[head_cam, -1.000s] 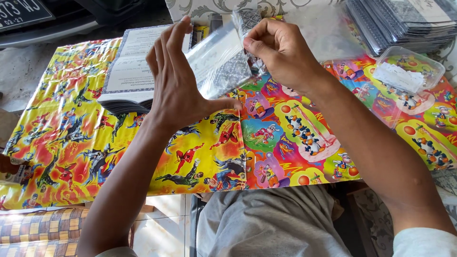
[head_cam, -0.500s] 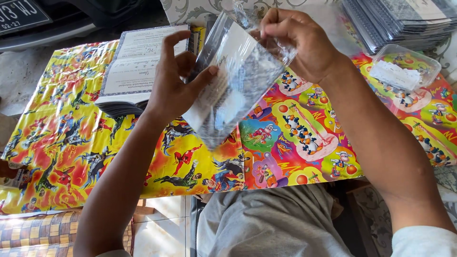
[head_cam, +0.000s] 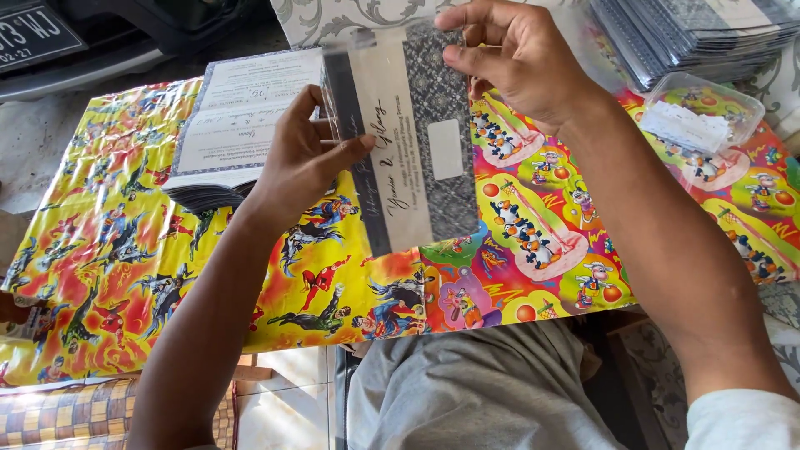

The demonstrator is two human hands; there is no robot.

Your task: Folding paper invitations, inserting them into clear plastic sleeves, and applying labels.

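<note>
A person seated at a table holds a tall rectangular card (head_cam: 408,142) inside a clear, glossy plastic sleeve, upright and slightly tilted above the table's middle. The card has a cream panel with cursive writing (not legible enough to matter) beside a dark grey patterned panel with a small pale window. The left hand (head_cam: 300,162) grasps the card's left edge, thumb across the front and fingers behind. The right hand (head_cam: 517,62) pinches the top right corner of the sleeve between thumb and fingers. The table is covered with shiny cartoon-printed wrapping paper (head_cam: 150,275), yellow and orange on the left, multicoloured with round shapes on the right. Behind the left hand, towards the far left edge, lies a stack of printed cards (head_cam: 229,125) with pale faces and dark edges. Near the far right corner sits a clear plastic tub (head_cam: 704,112) holding small white slips, and beyond it a pile of dark sleeved cards (head_cam: 692,33).
</note>
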